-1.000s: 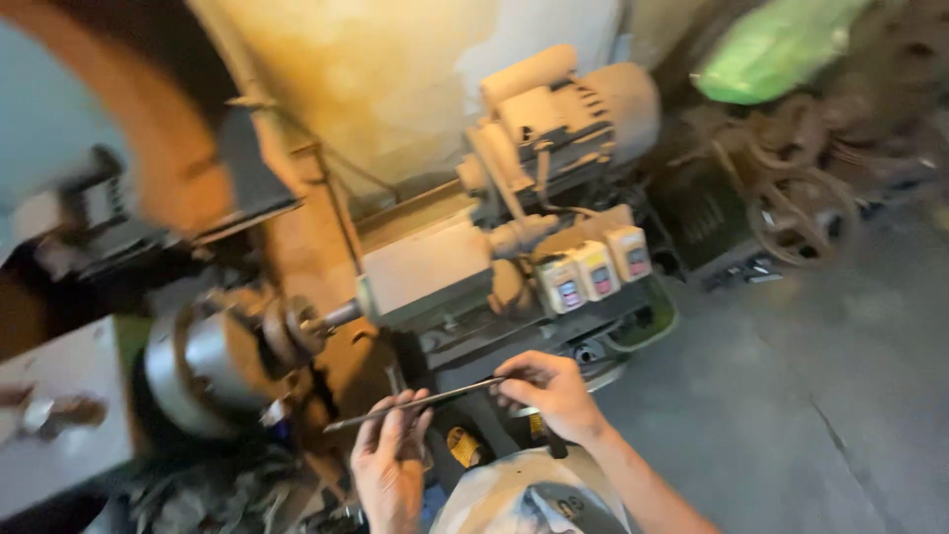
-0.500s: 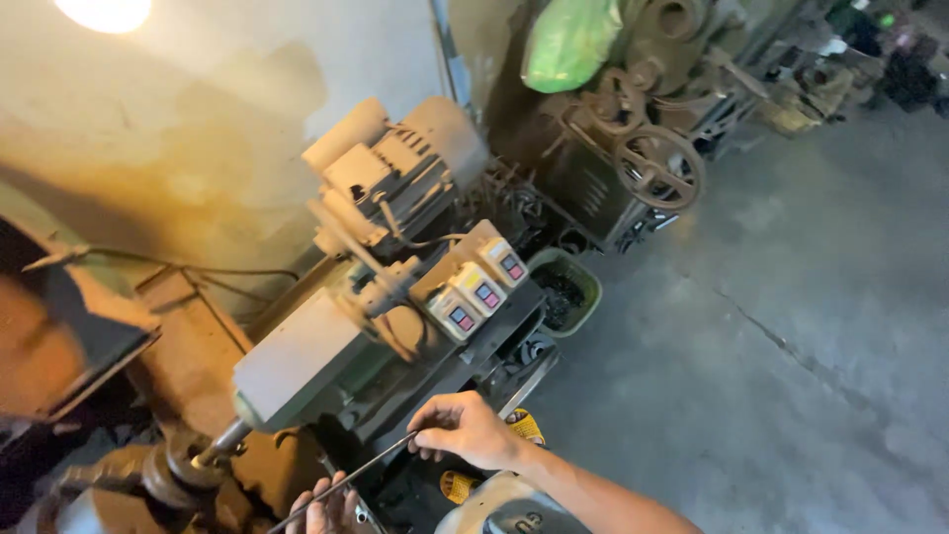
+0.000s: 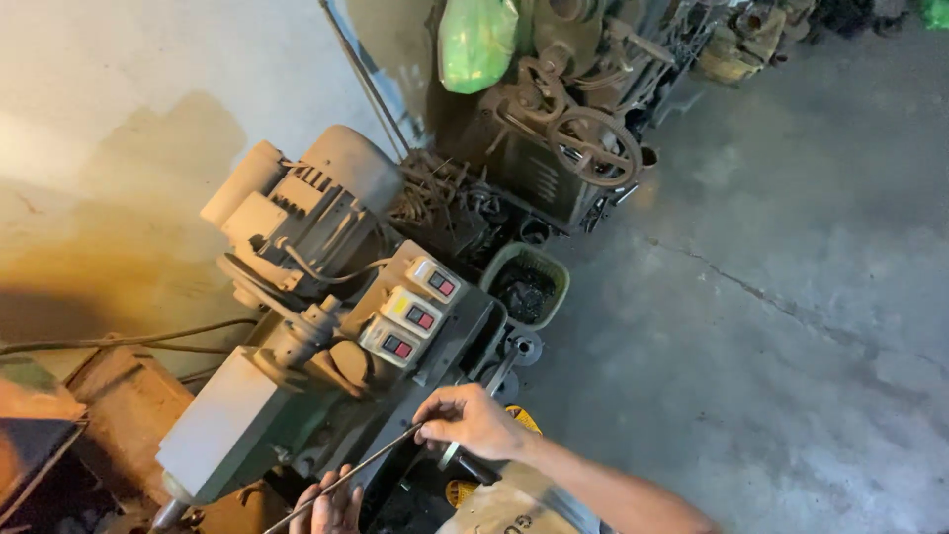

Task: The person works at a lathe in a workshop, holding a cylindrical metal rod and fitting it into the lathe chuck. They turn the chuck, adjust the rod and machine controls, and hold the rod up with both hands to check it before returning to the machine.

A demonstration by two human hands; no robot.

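Note:
A thin metal rod (image 3: 368, 463) runs slantwise across the bottom of the head view, in front of a grimy grey machine (image 3: 326, 376). My right hand (image 3: 473, 420) pinches the rod's upper right end. My left hand (image 3: 331, 504), partly cut off by the bottom edge, grips the rod lower down to the left. Just above my right hand sit three small switch boxes (image 3: 412, 314) with red buttons, mounted on the machine. An electric motor (image 3: 311, 203) stands on top of it.
A green basket (image 3: 526, 282) of dark scrap sits on the concrete floor (image 3: 791, 297) right of the machine. Behind it stands old machinery with a spoked wheel (image 3: 593, 145) and a green plastic bag (image 3: 476, 40). A pale wall (image 3: 129, 119) lies at left.
The camera has swung right and upward, away from the chuck at left, bringing more floor and the far machinery into view. Both hands have kept hold of the rod.

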